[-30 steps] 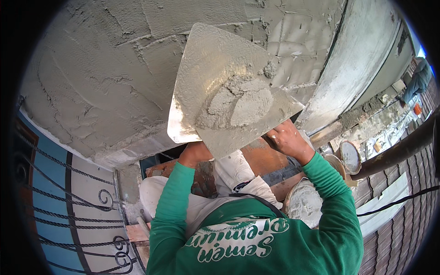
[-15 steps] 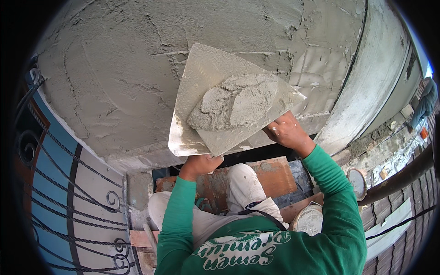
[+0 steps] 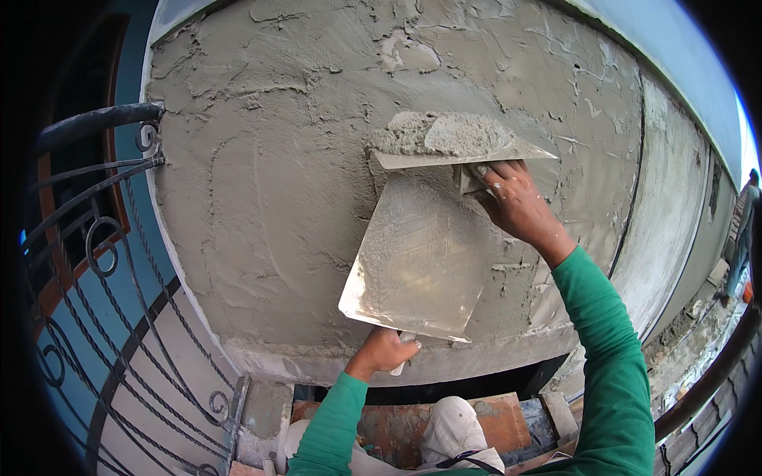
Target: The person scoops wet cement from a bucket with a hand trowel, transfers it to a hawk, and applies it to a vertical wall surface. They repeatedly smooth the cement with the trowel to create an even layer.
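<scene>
My right hand (image 3: 524,202) is closed round the handle of a plastering trowel (image 3: 533,151), raised close to the wall. Along the blade's upper side lies a thick heap of wet grey mortar (image 3: 440,133), which seems to meet the wall; its exact contact is hard to tell. Lower down, my left hand (image 3: 382,354) grips the short handle of a hawk (image 3: 421,262), a flat metal plate. That plate is tilted and carries only a thin smear of mortar. Behind both tools stands a wall (image 3: 262,182) coated in rough, damp grey plaster with ridges and cracks.
A black wrought-iron railing (image 3: 135,333) with scrolls runs along the left. Below me is a mortar-stained wooden board (image 3: 500,424), with my knee (image 3: 452,428) over it. A pale concrete column (image 3: 667,190) and a dark pipe (image 3: 714,373) are at the right.
My right hand has lifted the mortar-laden trowel off the hawk and up to the wall. The hawk has dropped lower and tilted, now without the heap. The view has shifted upward.
</scene>
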`<state>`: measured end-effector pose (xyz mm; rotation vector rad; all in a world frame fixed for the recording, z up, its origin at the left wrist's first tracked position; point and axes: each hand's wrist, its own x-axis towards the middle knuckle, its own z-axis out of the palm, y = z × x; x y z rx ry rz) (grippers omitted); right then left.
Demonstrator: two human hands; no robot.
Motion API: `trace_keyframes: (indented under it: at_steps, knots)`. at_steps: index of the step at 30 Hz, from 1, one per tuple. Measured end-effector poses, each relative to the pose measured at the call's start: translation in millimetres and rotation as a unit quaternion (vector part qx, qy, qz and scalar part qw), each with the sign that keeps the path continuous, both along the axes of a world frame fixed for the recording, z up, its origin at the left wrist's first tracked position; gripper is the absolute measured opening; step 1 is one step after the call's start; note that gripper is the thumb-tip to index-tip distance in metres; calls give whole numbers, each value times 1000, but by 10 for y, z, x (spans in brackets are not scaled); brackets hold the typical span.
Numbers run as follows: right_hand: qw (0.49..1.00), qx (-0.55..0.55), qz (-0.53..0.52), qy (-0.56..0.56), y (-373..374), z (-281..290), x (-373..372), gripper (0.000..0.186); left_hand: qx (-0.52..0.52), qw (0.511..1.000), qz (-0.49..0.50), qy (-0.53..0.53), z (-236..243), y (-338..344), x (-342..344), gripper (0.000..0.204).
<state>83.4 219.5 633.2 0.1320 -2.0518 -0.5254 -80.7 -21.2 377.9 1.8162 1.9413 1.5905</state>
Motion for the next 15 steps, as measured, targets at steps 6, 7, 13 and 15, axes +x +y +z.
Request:
trace_keyframes:
  at_steps: [6,7,13,15]
  knots:
    - [1000,21,5,-4,-168,1049,-577,55,-6,999,29,-25,-237,-465,-394,55]
    - [999,9,-24,-22,-174,1169,-674,53,8,999,26,-31,-297,-526,-474,54]
    - [992,89,-82,30,-106,1323,-1278,44,-55,990,41,-122,-567,-769,-1049,53]
    - [988,80,-124,51,-70,1353,-1456,42,-90,983,31,-159,-616,-837,-1239,52]
